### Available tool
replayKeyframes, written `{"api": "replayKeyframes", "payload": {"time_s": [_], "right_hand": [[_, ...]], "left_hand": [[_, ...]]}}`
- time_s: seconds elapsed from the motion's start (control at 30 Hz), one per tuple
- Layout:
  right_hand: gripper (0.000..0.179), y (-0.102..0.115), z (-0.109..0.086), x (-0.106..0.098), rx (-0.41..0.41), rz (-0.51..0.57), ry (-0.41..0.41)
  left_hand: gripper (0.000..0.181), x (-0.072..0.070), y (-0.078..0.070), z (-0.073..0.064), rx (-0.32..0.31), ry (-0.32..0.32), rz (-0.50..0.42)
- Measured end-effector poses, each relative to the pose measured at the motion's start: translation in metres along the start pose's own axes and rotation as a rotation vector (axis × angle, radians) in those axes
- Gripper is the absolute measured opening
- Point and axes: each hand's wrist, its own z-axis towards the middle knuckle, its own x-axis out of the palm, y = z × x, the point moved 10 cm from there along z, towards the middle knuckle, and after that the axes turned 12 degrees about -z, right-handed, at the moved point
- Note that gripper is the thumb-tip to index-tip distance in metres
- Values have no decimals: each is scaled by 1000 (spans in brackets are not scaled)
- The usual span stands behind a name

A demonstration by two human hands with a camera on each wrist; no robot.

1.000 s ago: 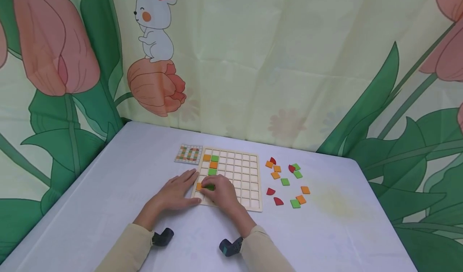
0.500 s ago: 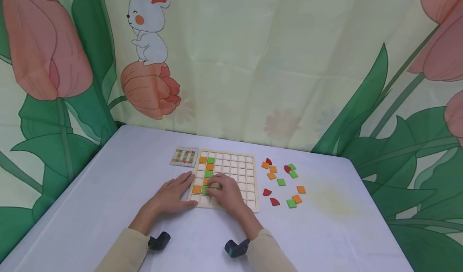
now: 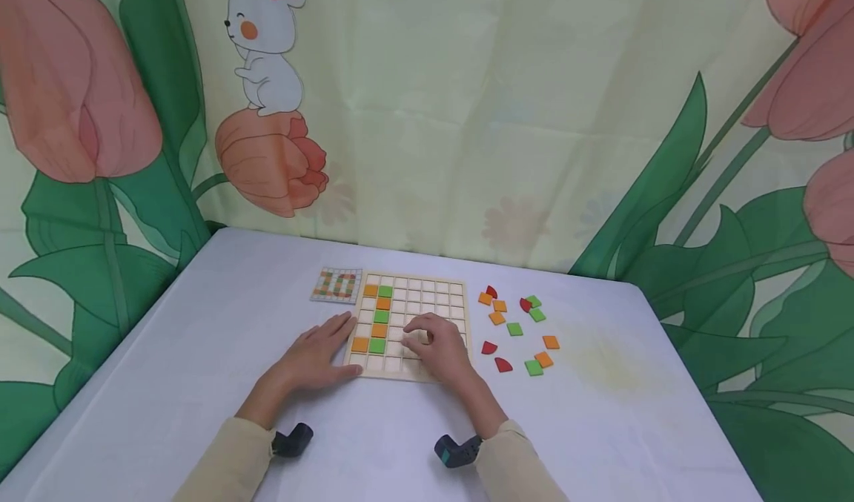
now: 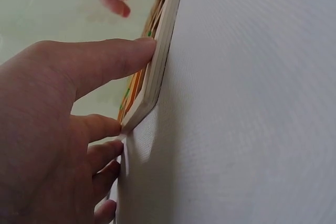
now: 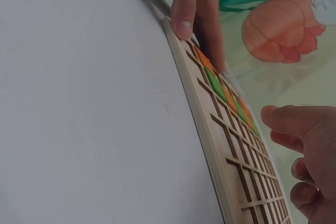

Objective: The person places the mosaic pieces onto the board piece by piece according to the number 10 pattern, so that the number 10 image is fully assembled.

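Note:
A wooden grid board [image 3: 434, 296] lies on the table. At its left side, my left hand [image 3: 310, 361] rests with fingers extended along the edge, its thumb pressing the near-left corner, as the left wrist view also shows. Orange and green square tiles fill part of the board's second column, ending in a green tile [image 3: 376, 345] toward the front. Beside that sits an orange tile [image 3: 360, 345], with another orange tile [image 3: 370, 290] farther back. Over the board's right half hovers my right hand [image 3: 442, 348], fingers loosely bent, nothing between thumb and fingertips in the right wrist view.
A printed pattern card [image 3: 336, 285] lies left of the board's far corner. Loose pieces are scattered to the right, including a red quarter-circle [image 3: 503, 365], a green square [image 3: 514, 329] and an orange square [image 3: 550, 342]. A flower-and-rabbit curtain [image 3: 427, 153] hangs behind the table.
My right hand let go of the green tile in the second column and moved right, uncovering it and the orange tile behind it. My left hand stayed at the board's edge.

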Motion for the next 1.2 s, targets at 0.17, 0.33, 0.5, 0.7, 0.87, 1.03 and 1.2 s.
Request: {"api": "replayKeyframes", "payload": {"time_s": [0.17,0.33,0.5,0.7,0.87,1.03,1.2], "right_hand": [[14,-14,-5,-9,41,-3,-14],[12,-27,-12,-23,60,16,-53],[11,-51,-22,-37,99,29,-92],[13,-86,-39,-53,186,-32,-106],[17,-113,-57,-66,249,-86,-88],[17,-132,-69,-78,282,-112,-80],[20,-145,-78,-89,306,-141,-78]], "left_hand": [[87,-3,-1,-1,8,-3,0],[88,-2,0,-1,7,-5,0],[88,-1,1,0,6,1,1],[89,-1,2,1,11,-1,-3],[89,0,1,1,12,3,1],[89,0,2,1,1,1,4],[89,0,3,2,-3,-2,10]]}}
